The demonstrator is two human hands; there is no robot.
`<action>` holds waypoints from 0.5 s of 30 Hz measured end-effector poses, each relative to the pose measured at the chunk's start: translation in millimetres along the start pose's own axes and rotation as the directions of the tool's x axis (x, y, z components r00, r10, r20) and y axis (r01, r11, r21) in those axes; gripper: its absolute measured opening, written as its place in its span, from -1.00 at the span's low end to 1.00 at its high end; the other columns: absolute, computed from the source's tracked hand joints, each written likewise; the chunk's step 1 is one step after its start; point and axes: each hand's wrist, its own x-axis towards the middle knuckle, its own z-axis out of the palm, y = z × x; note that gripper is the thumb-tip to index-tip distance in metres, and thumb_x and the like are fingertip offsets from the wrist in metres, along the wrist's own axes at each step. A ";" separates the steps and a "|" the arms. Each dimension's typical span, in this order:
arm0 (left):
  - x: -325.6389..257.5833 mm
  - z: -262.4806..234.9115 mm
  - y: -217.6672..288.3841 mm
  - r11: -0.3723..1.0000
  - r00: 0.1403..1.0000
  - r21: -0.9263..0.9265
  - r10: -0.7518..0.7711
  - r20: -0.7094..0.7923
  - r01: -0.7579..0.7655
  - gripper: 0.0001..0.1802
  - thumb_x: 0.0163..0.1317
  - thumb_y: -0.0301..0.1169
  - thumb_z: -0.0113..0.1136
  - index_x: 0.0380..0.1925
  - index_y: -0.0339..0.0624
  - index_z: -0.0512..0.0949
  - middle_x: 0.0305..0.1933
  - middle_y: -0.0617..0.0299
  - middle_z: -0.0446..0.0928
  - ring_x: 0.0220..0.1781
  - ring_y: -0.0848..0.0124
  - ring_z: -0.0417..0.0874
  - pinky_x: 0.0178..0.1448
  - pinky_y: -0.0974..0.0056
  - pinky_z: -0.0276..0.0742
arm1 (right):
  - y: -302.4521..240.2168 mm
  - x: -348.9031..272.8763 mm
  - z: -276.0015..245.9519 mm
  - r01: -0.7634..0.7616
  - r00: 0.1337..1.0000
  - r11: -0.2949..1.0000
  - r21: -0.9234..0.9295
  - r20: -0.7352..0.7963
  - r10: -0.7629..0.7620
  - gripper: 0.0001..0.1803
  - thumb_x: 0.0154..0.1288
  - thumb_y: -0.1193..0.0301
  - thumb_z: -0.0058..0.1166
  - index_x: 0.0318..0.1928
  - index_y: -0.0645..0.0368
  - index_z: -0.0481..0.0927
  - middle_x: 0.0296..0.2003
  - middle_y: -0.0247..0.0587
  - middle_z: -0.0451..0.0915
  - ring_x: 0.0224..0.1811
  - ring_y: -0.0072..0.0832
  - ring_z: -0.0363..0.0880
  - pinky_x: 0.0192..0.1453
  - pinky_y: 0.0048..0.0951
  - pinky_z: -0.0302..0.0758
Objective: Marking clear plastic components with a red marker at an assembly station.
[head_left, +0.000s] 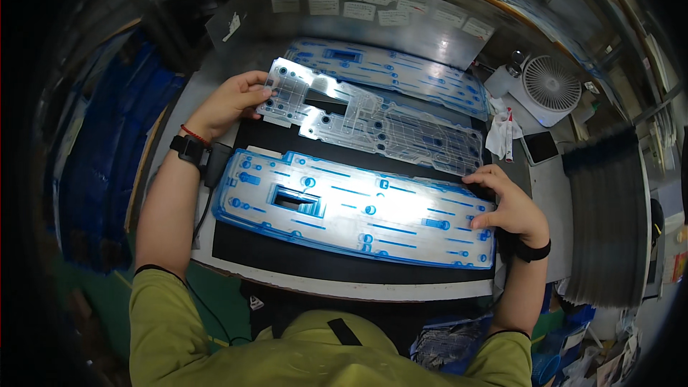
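Observation:
My left hand (238,102) pinches the left end of a thin, shiny, see-through sheet (369,120) marked with fine traced lines, dark round holes and a rectangular cutout. The sheet is raised at its left end, over a black mat. My right hand (510,208) has thumb and fingers apart at the right end of a stack of silvery plates with blue edges and slots (344,208). Its forefinger is close to the sheet's lower right corner; whether it touches is unclear. More blue-marked plates (423,75) lie behind the sheet, partly covered by it.
A white fan (550,82) stands at the back right, near crumpled white tissue (502,136) and a dark phone-like device (540,147). Blue sheets (100,165) are stacked at left, thin dark sheets (605,215) at right. A cable (203,215) hangs by my left forearm.

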 end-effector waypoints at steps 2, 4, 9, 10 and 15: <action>-1.1 3.0 1.6 1.000 1.000 -0.003 -0.004 -0.017 0.004 -0.63 0.37 -0.27 0.17 0.11 -0.16 0.48 -0.22 0.42 0.60 -0.24 0.70 0.53 -0.19 0.56 0.47 | 2.3 0.8 0.5 -0.035 0.999 0.995 0.089 -0.030 0.038 -0.36 -0.12 0.23 0.53 0.02 0.18 0.61 -0.06 -0.22 0.48 0.03 -0.35 0.44 0.11 -0.38 0.38; -1.2 1.7 0.3 1.000 1.000 0.001 -0.013 -0.016 0.013 -0.63 0.37 -0.27 0.16 0.11 -0.16 0.48 -0.20 0.41 0.60 -0.22 0.70 0.53 -0.18 0.56 0.47 | 1.3 2.3 0.9 -0.021 0.996 0.992 0.126 -0.086 0.032 -0.49 -0.06 0.33 0.49 -0.06 0.21 0.64 -0.13 -0.24 0.52 -0.05 -0.39 0.48 0.07 -0.42 0.40; 3.6 -5.8 -6.0 1.000 1.000 -0.002 -0.004 0.024 0.004 -0.64 0.39 -0.29 0.14 0.12 -0.17 0.46 -0.19 0.36 0.60 -0.25 0.69 0.55 -0.24 0.57 0.46 | 0.5 4.2 0.0 0.090 0.948 0.972 0.218 -0.317 -0.016 -0.61 0.00 0.45 0.44 -0.12 0.24 0.65 -0.21 -0.30 0.55 -0.17 -0.50 0.50 -0.07 -0.51 0.40; 3.5 -5.8 -4.4 1.000 0.999 -0.016 -0.018 0.039 0.019 -0.64 0.39 -0.30 0.13 0.12 -0.17 0.45 -0.20 0.36 0.60 -0.28 0.69 0.55 -0.27 0.57 0.46 | 1.8 4.2 0.5 0.069 0.935 0.973 0.220 -0.354 0.014 -0.61 0.00 0.46 0.44 -0.12 0.24 0.65 -0.21 -0.31 0.55 -0.18 -0.52 0.49 -0.08 -0.52 0.40; 3.4 4.8 -2.9 0.988 1.000 -0.150 0.017 -0.024 -0.021 -0.66 0.40 -0.33 0.09 0.12 -0.18 0.43 -0.20 0.31 0.59 -0.42 0.70 0.47 -0.39 0.58 0.43 | -1.4 6.1 1.8 -0.021 0.903 0.987 0.162 -0.421 0.088 -0.61 -0.01 0.50 0.43 -0.10 0.23 0.66 -0.22 -0.32 0.55 -0.18 -0.53 0.49 -0.08 -0.52 0.40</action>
